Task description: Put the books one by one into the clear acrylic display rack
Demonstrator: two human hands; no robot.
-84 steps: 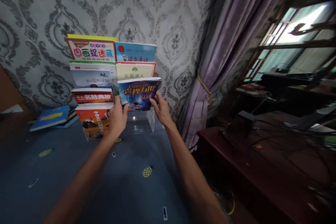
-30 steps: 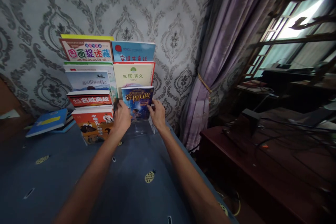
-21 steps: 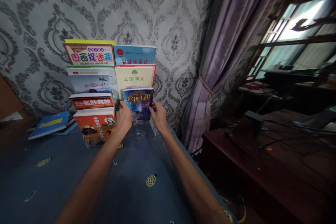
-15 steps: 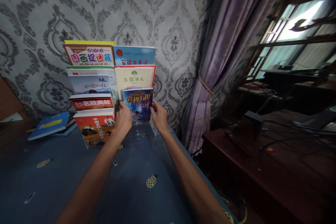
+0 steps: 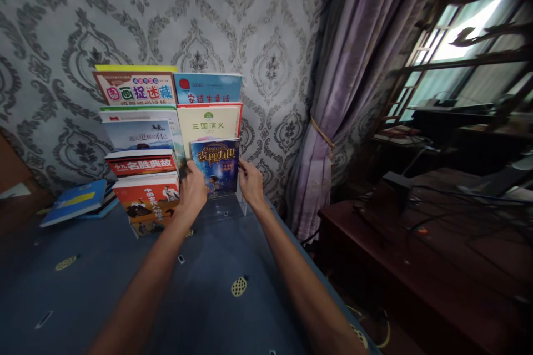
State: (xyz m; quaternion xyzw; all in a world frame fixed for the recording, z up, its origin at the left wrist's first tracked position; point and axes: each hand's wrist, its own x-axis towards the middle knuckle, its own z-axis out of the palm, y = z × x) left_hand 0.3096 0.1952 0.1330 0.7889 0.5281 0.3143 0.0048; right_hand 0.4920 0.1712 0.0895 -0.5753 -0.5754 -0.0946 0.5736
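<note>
A dark blue book with gold title lettering stands upright in the right column of a clear stepped stand. My left hand is closed at its left edge, the fingertips partly hidden. At the opposite edge, my right hand has its thumb and fingers pinched together. Behind this book rise a cream book and a light blue book. To the left, an orange book is at the front, with a red book, a pale blue book and a brown-edged picture book stepped up behind.
The stand is on a table with a dark blue cloth, near a patterned wall. Several flat books, topped by a blue one, lie at left. A purple curtain and a dark red desk with cables are at right.
The view has shifted slightly, moving the stand a little left in the picture. Both hands remain at the sides of the dark blue book, which keeps nearly the same place in the stand.
</note>
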